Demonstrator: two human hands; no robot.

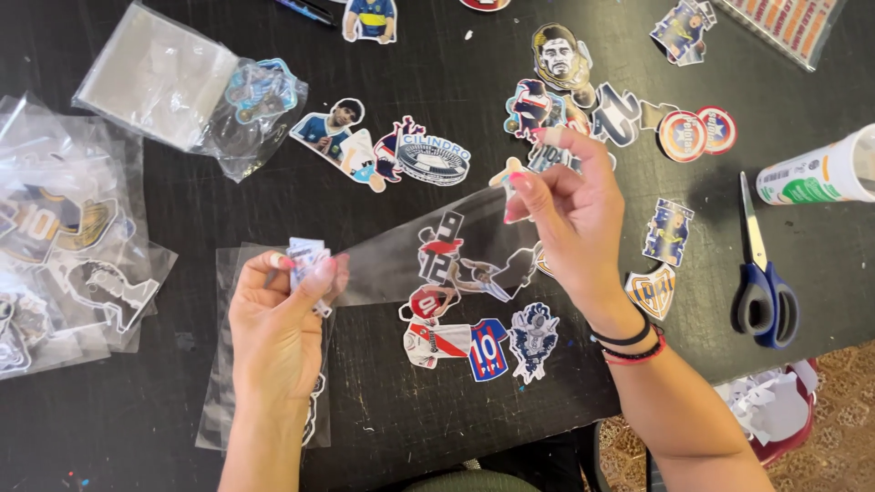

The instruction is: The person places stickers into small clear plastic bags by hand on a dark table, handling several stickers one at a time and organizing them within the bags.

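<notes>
My left hand (283, 314) pinches one end of a clear plastic sleeve (410, 251) together with a small blue-and-white sticker (305, 255). My right hand (570, 205) grips the sleeve's other end between thumb and fingers, along with a small pale cutout sticker (507, 173). The sleeve stretches between both hands above the black table (437, 401). Under it lie several die-cut stickers, among them a red-and-white jersey sticker (437, 342) and a blue-and-red jersey sticker (488, 349).
Many more stickers are scattered across the far side of the table. Filled clear bags (64, 246) pile up at the left. Blue-handled scissors (761, 273) and a white glue tube (820, 173) lie at the right. A red bin with paper scraps (775, 410) stands below the table edge.
</notes>
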